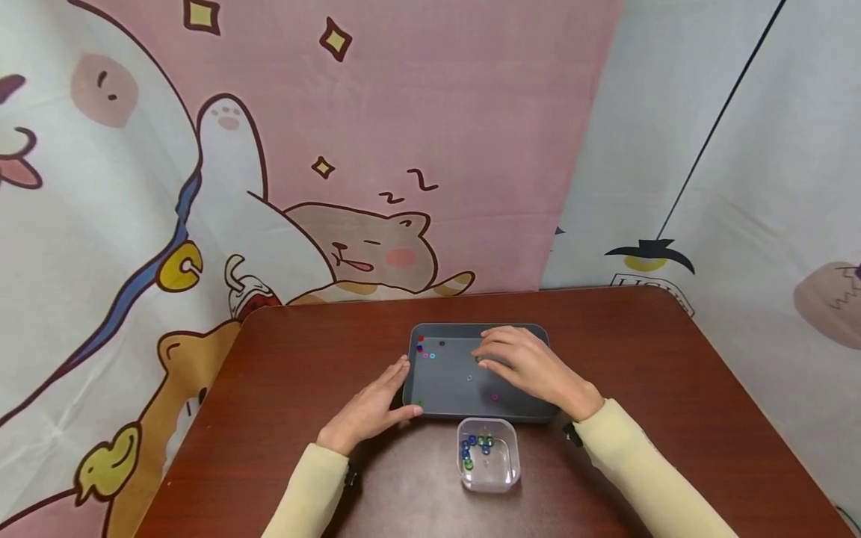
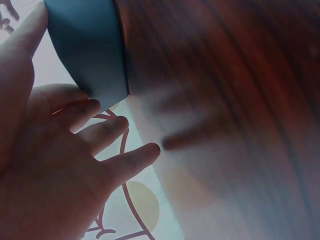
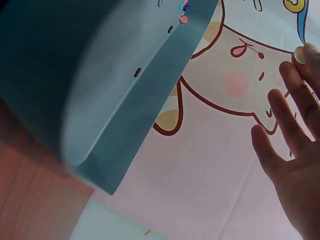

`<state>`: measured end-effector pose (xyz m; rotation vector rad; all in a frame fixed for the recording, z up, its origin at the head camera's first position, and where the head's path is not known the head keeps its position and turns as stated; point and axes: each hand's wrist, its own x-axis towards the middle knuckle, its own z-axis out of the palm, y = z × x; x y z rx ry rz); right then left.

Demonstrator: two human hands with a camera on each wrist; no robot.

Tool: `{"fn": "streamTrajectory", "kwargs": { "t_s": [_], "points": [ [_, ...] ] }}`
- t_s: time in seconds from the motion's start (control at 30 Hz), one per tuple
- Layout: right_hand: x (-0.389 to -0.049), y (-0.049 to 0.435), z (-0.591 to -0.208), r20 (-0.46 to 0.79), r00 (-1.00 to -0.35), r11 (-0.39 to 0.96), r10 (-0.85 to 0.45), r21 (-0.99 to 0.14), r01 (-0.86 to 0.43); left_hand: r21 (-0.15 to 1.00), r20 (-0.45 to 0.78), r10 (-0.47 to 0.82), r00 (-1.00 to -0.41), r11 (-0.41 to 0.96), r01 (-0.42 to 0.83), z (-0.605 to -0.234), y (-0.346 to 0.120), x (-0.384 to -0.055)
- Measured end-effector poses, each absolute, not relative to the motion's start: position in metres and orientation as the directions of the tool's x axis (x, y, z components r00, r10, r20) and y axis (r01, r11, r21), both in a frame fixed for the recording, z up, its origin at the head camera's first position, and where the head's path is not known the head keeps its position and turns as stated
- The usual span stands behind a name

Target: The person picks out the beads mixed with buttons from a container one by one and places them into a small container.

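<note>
A grey tray (image 1: 447, 411) lies on the table with several small coloured rings and beads in it. My left hand (image 1: 366, 411) rests along its left side, fingers straight, thumb at the front left corner. My right hand (image 1: 528, 366) hovers above the tray's right half, fingers loosely bent and spread. Just by its fingertips in the head view is a small dark piece (image 3: 137, 72), which the right wrist view shows lying in the tray. Another dark piece (image 1: 442, 344) lies farther left, near a red button (image 3: 184, 19). A pink ring (image 1: 495, 397) sits towards the front.
A clear plastic box (image 1: 501, 478) stands in front of the tray, holding several blue and green beads. All this is on a dark red-brown wooden table (image 1: 303, 351). Behind it hangs a cloth (image 1: 471, 149) printed with cartoon animals.
</note>
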<state>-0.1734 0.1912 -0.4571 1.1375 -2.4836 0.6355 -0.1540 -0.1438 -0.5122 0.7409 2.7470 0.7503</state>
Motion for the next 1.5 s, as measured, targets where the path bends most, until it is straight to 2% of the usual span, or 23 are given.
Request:
{"fn": "streamTrajectory", "kwargs": {
  "t_s": [0.13, 0.5, 0.73, 0.97, 1.23, 1.5],
  "points": [
    [-0.163, 0.195, -0.458, 0.487, -0.607, 0.571, -0.628, -0.242, -0.785, 0.514, -0.057, 0.517, -0.854, 0.748, 0.419, -0.512, -0.144, -0.154],
    [-0.133, 0.201, -0.465, 0.573, -0.508, 0.468, -0.643, -0.231, -0.853, 0.511, -0.090, 0.501, -0.861, 0.765, 0.392, -0.511, -0.143, -0.152],
    [-0.115, 0.199, -0.475, 0.553, -0.477, 0.414, -0.683, -0.245, -0.877, 0.514, -0.081, 0.498, -0.863, 0.763, 0.392, -0.511, -0.143, -0.154],
    [-0.107, 0.192, -0.485, 0.573, -0.409, 0.366, -0.710, -0.196, -0.910, 0.521, -0.080, 0.498, -0.864, 0.759, 0.389, -0.511, -0.144, -0.154],
    [-0.101, 0.188, -0.494, 0.542, -0.426, 0.376, -0.724, -0.206, -0.903, 0.523, -0.080, 0.493, -0.866, 0.760, 0.385, -0.513, -0.144, -0.154],
    [-0.099, 0.195, -0.492, 0.483, -0.501, 0.432, -0.718, -0.254, -0.865, 0.525, -0.046, 0.495, -0.868, 0.751, 0.400, -0.514, -0.142, -0.153]
  ]
}}
